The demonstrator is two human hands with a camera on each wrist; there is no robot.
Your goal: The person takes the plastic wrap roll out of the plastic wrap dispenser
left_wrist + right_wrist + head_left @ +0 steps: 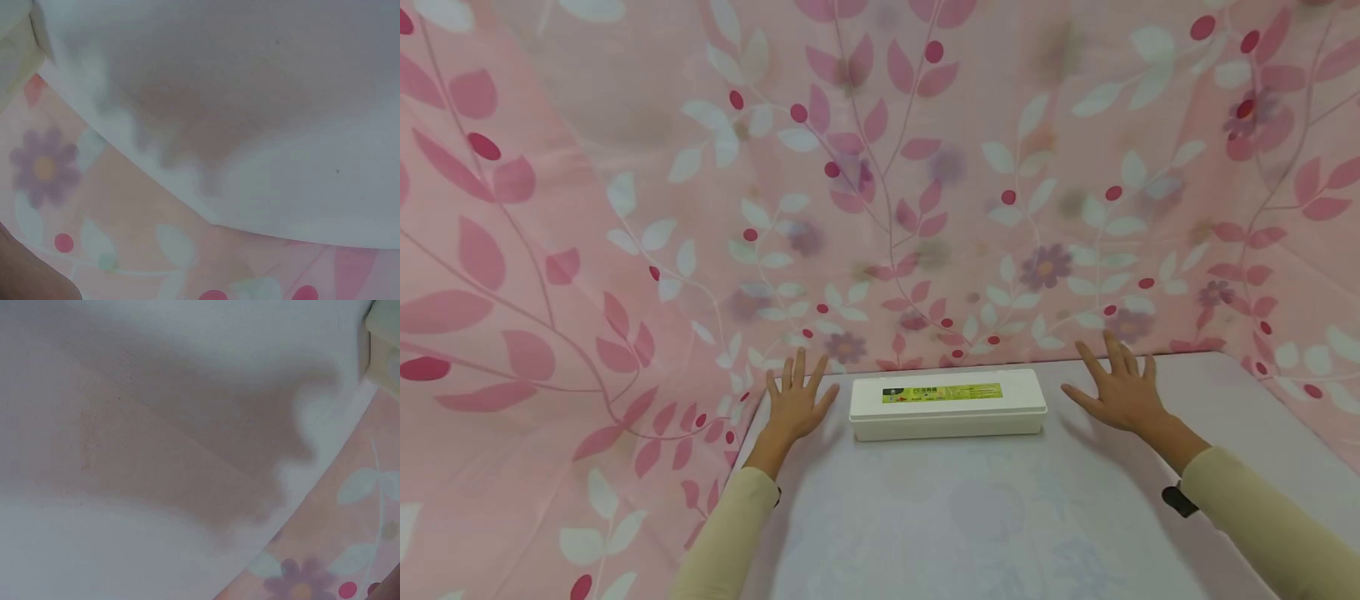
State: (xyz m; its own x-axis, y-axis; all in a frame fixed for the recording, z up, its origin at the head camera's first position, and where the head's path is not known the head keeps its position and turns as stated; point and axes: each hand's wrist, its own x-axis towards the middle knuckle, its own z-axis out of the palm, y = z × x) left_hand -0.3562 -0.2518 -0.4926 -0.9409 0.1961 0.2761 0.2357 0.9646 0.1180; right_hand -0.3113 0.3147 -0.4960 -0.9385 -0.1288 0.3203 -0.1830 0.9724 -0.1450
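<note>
A long white lidded box [947, 425] with a green and yellow label [942, 394] lies at the back of the white table. To its left my left hand [793, 404] is spread, fingers straight and holding nothing. My right hand [1123, 393] is spread in the same way to the right of the box, apart from it. Each wrist view shows a hand's shadow on the white surface. A corner of the box [15, 59] enters the left wrist view at the upper left, and the box's end [384, 347] shows at the upper right of the right wrist view.
Pink curtain cloth [887, 208] with leaves and flowers hangs behind the table and along both sides. The white tabletop [970, 517] stretches forward from the box, and its back edge meets the cloth. A black strap piece [1180, 502] shows at the right sleeve.
</note>
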